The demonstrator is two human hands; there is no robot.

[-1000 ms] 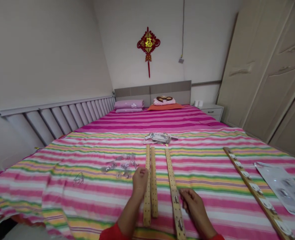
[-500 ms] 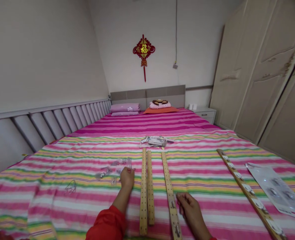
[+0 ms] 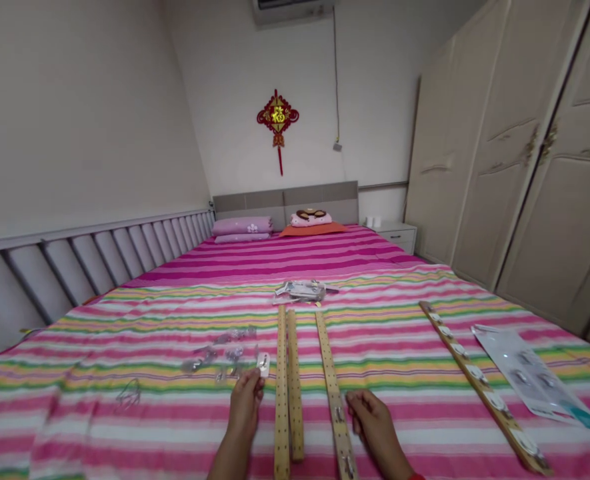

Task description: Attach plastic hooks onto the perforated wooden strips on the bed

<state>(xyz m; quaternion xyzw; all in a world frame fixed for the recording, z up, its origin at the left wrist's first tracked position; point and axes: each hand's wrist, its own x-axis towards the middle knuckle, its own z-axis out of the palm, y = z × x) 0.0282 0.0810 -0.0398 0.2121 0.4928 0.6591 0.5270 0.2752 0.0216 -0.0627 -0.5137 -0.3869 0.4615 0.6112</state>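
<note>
My left hand (image 3: 245, 395) is closed on a small white hook plate (image 3: 263, 365) with a metal part on its front, held up over the bed left of the wooden strips. Beside it lie several small clear plastic packets (image 3: 235, 353) with metal pieces. My right hand (image 3: 367, 410) is pinched just right of a perforated wooden strip (image 3: 327, 353) that carries metal hooks (image 3: 339, 415) near its close end; whether its fingertips hold anything cannot be made out. A long perforated strip (image 3: 281, 400) and a shorter strip (image 3: 295, 393) lie side by side between my hands.
At right lies a wooden strip with white hooks (image 3: 477, 375), next to a clear hook package (image 3: 529, 373). A pile of packaged parts (image 3: 302, 291) lies beyond the strips. A thin clear loop (image 3: 129, 393) rests at left on the striped sheet (image 3: 175, 433). A bed rail (image 3: 99, 250) runs along the left.
My left hand has drawn back toward me from the packets, and the white hook plate now shows in its fingers. My right hand stays beside the strip. The view has tilted up and turned right.
</note>
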